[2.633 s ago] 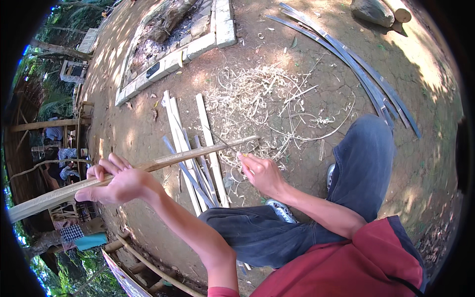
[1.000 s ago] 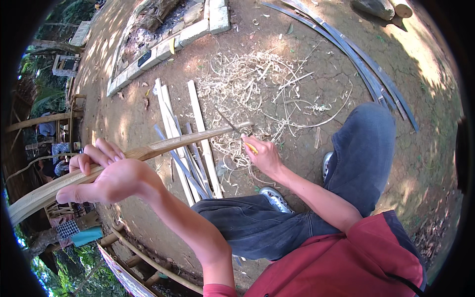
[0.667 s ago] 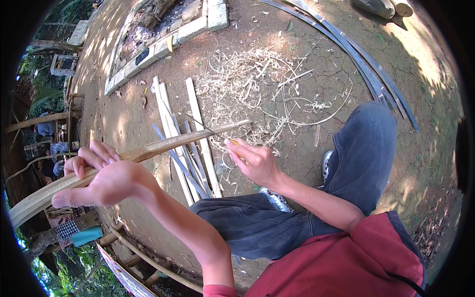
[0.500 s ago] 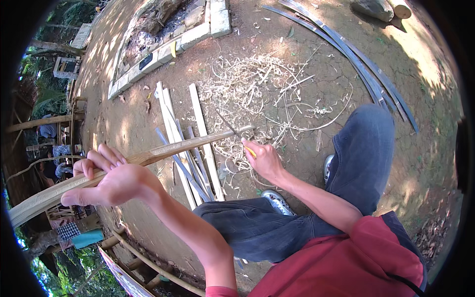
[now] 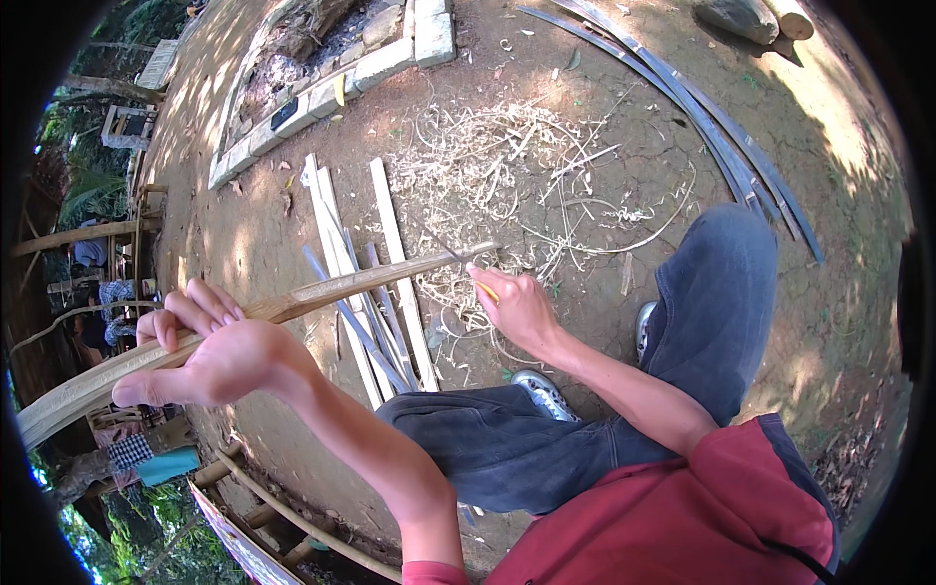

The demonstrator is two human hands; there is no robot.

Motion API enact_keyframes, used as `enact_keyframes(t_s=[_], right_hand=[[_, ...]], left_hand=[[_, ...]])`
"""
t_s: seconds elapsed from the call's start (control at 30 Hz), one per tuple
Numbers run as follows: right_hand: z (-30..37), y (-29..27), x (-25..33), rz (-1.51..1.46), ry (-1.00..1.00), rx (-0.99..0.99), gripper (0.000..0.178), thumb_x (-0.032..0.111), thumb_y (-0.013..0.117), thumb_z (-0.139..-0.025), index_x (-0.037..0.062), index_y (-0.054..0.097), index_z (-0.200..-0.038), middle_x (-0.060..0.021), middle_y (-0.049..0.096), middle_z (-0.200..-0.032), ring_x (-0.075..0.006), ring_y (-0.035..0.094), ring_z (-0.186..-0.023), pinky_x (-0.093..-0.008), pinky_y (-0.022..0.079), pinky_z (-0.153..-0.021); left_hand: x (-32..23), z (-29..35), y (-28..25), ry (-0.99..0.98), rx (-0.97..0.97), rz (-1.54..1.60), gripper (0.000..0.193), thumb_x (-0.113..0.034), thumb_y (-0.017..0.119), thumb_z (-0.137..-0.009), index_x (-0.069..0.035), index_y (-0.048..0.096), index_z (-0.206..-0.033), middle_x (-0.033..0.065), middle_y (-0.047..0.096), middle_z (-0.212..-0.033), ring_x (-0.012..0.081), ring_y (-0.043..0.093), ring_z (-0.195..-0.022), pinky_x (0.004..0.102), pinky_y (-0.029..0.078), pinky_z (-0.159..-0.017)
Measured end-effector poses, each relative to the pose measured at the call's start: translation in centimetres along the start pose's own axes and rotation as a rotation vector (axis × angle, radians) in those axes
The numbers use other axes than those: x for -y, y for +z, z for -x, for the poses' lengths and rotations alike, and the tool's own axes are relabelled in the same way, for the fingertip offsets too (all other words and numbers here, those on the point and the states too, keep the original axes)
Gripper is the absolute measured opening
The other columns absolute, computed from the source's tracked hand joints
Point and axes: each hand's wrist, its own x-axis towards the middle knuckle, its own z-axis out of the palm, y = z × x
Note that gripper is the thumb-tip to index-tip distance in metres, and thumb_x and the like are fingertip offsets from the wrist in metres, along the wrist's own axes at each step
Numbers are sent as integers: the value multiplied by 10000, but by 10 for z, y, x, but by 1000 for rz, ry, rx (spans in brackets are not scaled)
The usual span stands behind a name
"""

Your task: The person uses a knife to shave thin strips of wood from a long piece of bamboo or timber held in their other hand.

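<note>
- A pole (image 5: 370,281) of pale wood slants across me, thick at the far left, narrowing to a slim tip over a nest of shavings (image 5: 487,156).
- My left hand (image 5: 219,356) holds it partway along: fingers curled over the far side, thumb laid out along the near side.
- My right hand (image 5: 517,307) is closed round the yellow handle of a knife (image 5: 444,242); its thin dark blade crosses the pole near the tip. I cannot tell how deep it bites.
- This looks like the whittling step. The next stroke, I judge, calls for a steady left hold and a shallow blade angle.
- The pole's surface is streaked and slightly faceted; the shavings are dry-looking, curly and ribbon-thin.
- Straight, flat slats (image 5: 392,219) lie beyond the pole; long, bowed, grey-blue strips (image 5: 756,153) curve across cracked earth (image 5: 809,292) at upper right.
</note>
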Motion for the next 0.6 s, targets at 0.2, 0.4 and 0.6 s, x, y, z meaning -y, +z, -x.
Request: enact_keyframes(t_s=[0.2, 0.4, 0.6], right_hand=[[7, -4, 20, -58, -262, -189, 291, 45, 686, -836, 46, 688, -1128, -251, 691, -1004, -216, 681, -548, -300, 571, -485], [13, 23, -25, 44, 23, -15, 268, 55, 629, -884, 36, 672, -1148, -263, 666, -1042, -306, 728, -755, -353, 601, -545], [8, -9, 36, -155, -219, -128, 276, 31, 675, -843, 40, 689, -1119, -227, 691, -1019, -272, 728, -743, -310, 601, -559]], left_hand=[[-2, 5, 3, 38, 59, -9, 653, -757, 247, -907, -136, 305, -714, -13, 207, -516, 91, 175, -430, 221, 146, -398], [-2, -2, 6, 7, 32, 7, 633, -736, 252, -923, -141, 298, -712, -18, 197, -547, 94, 164, -461, 235, 129, -424], [0, 1, -2, -21, 6, 48, 619, -734, 276, -922, -154, 279, -706, -14, 213, -565, 97, 159, -470, 237, 127, -433]])
